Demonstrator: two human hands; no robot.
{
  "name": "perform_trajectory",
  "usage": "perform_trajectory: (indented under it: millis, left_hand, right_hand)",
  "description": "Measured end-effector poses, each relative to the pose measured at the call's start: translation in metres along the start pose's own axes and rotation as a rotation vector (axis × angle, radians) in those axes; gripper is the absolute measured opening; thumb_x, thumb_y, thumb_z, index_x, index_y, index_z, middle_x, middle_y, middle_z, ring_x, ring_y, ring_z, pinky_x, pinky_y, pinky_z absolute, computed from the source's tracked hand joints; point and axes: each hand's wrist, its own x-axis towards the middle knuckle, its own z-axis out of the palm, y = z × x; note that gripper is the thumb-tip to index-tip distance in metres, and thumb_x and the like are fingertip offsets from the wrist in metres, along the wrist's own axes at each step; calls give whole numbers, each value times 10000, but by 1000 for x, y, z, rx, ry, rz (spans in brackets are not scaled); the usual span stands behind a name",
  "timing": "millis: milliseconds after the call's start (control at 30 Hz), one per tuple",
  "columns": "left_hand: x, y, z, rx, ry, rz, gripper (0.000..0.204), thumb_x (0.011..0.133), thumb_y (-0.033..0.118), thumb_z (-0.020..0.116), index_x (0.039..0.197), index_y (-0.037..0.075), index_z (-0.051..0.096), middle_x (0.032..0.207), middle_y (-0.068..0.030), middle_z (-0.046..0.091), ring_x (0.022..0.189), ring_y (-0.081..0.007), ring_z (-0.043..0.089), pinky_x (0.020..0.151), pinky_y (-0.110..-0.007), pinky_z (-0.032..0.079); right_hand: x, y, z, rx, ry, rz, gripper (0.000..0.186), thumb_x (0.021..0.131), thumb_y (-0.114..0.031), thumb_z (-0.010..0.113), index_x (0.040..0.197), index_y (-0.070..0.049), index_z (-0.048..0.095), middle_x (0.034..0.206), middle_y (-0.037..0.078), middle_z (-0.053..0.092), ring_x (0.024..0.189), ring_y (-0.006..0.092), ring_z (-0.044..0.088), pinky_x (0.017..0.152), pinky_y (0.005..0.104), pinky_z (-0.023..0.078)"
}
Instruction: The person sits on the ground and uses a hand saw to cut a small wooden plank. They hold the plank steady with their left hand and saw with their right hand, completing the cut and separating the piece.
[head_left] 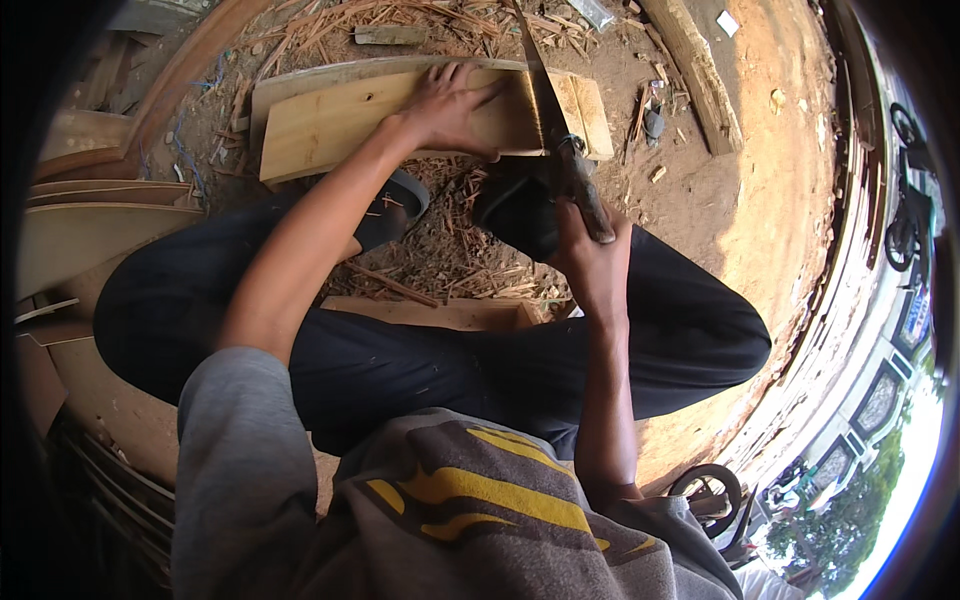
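Note:
A pale wooden board (330, 128) lies across in front of me, resting on another plank (290, 88) whose edge shows behind it. My left hand (447, 110) presses flat on the board with its fingers spread. My right hand (592, 240) is wrapped round the wooden handle of a handsaw (545, 90). The saw's dark blade runs away from me over the right part of the board, next to a straight line across the wood. Whether its teeth sit in a cut, I cannot tell. My feet in dark footwear are just below the board's near edge.
Wood scraps and shavings (430, 260) litter the ground around the board. A rough timber beam (695, 75) lies at the far right. Curved wooden pieces (110, 195) are stacked at the left. A low wooden seat or plank (430, 313) shows between my legs.

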Motion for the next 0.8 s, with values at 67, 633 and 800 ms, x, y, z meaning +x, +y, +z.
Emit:
perform_trajectory:
  millis: [67, 633, 800]
  left_hand:
    - [1, -1, 0, -10, 20, 26, 1113, 522, 728, 688, 1460, 253, 321, 1475, -280, 212, 1357, -473, 206, 1110, -574, 173]
    - [-3, -3, 3, -44, 37, -27, 1101, 518, 677, 710, 1462, 269, 318, 1454, -289, 247, 1353, -458, 222, 1116, -544, 180]
    - [1, 0, 2, -38, 16, -23, 1106, 519, 694, 698, 1466, 278, 307, 1472, -296, 208, 1363, -482, 185, 1121, -565, 152]
  right_hand:
    - [-19, 6, -10, -26, -26, -17, 217, 892, -119, 558, 726, 15, 520, 601, -24, 427, 590, 40, 366, 505, 258, 326]
    - [-64, 15, -34, -57, -71, 10, 162, 906, -98, 533, 825, 36, 572, 672, -30, 488, 646, 32, 414, 558, 227, 362]
    - [-3, 7, -10, 23, -33, 10, 237, 905, -152, 551, 741, 15, 517, 610, -35, 431, 585, 39, 351, 496, 261, 308]
